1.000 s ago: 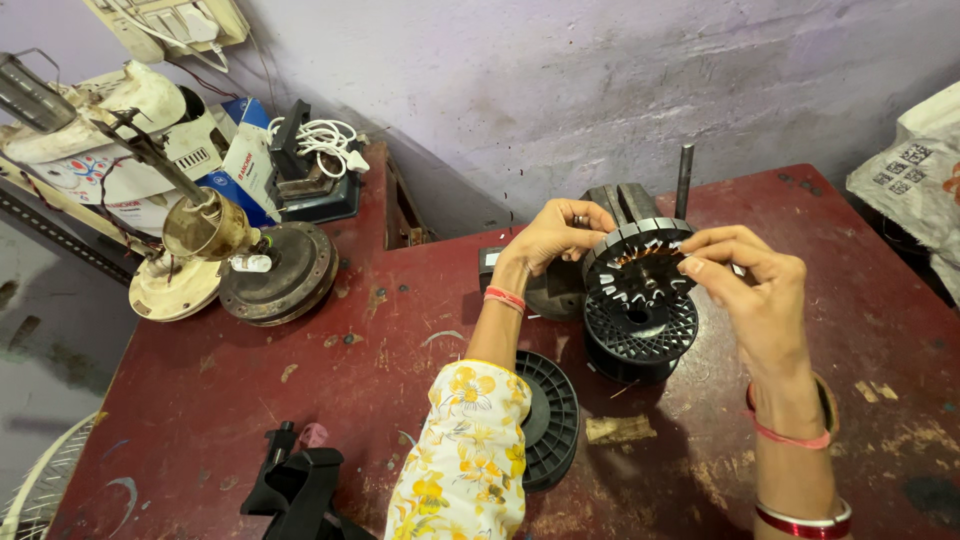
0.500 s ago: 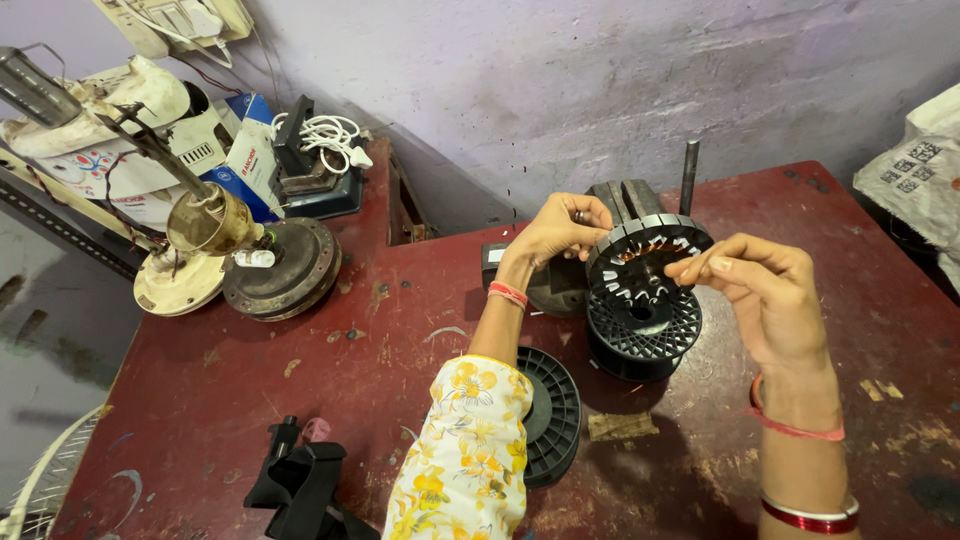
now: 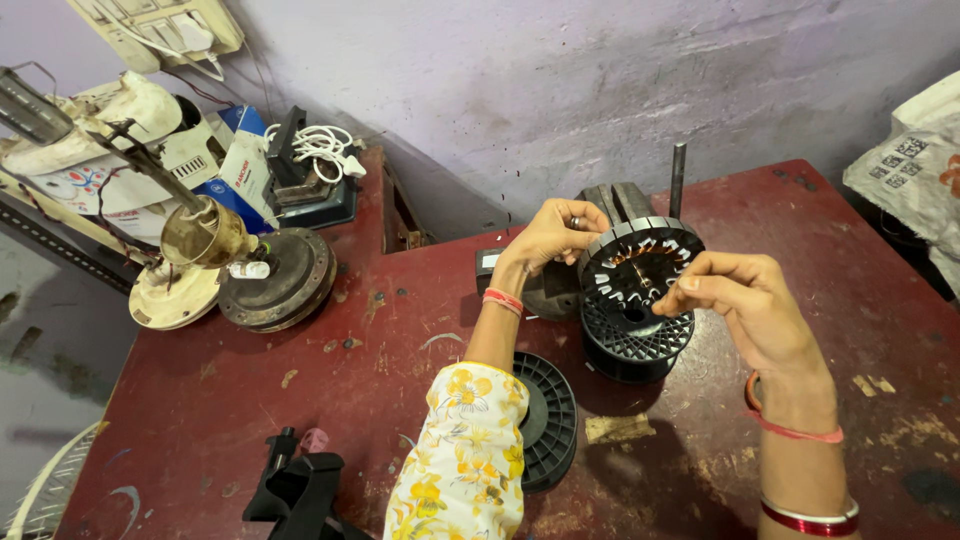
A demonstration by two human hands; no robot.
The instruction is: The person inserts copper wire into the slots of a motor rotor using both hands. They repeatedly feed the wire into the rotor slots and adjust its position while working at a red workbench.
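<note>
Worn red tabletop [image 3: 250, 400] against a purple wall. Blue-and-white box [image 3: 240, 165] upper left. Centre frame, the left hand [image 3: 550, 235] grips the slotted stator ring [image 3: 640, 270], fingers closed on its rim; it sits higher than before. Right hand [image 3: 740, 300] pinches at its edge. Printed white sack [image 3: 910, 165] far right.
</note>
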